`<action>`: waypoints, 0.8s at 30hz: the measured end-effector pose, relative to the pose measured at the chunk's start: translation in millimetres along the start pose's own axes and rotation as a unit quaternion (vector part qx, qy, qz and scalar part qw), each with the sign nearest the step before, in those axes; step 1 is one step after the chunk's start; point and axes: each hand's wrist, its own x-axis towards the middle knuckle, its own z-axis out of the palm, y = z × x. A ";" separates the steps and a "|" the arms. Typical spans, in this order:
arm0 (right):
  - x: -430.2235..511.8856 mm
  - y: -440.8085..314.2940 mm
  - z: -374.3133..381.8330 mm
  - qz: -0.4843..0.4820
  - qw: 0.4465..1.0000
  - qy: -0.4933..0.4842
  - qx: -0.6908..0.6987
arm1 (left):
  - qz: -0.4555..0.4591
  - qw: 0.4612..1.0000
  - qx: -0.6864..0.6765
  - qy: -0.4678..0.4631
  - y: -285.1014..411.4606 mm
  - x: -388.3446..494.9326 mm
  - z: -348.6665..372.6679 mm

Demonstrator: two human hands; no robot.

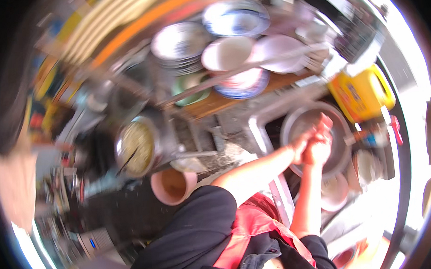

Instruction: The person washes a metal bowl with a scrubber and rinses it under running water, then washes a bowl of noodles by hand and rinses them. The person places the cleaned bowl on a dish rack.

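Observation:
My left hand [301, 145] and my right hand [318, 150] are pressed together, touching each other. Both are over a round grey basin [339, 155] set in a metal-rimmed sink [260, 134]. Blur and overlap hide how the fingers lie, and I see no object between them. A red apron [254, 218] over dark clothing covers my front. The basin's contents are too blurred to make out.
Stacked plates [180, 43], a white bowl [228, 54] and a green basin [190, 87] stand on a wooden shelf [214, 108] behind a bar. A yellow jug [361, 92] is right of the basin. A pot of yellowish food [137, 149] and a pink bucket [174, 187] are at left.

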 end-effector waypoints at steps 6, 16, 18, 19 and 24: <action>-18.1 6.0 51.6 -0.166 0.507 0.044 -0.845 | -0.098 0.990 0.037 -0.091 -17.2 45.3 10.1; -8.8 -80.8 16.7 -0.179 0.720 0.355 -0.569 | 0.208 0.808 0.551 -0.003 11.5 37.4 7.6; 5.8 -106.8 -7.6 -0.282 0.791 0.345 -0.420 | 0.167 0.816 0.529 0.164 17.0 40.5 -39.9; 11.4 -107.1 -11.6 -0.298 0.821 0.291 -0.390 | 0.150 0.818 0.529 0.168 25.0 38.2 -47.3; 13.0 -116.3 -19.3 -0.211 0.956 0.130 -0.156 | -0.057 0.937 0.267 0.218 22.1 44.7 -28.5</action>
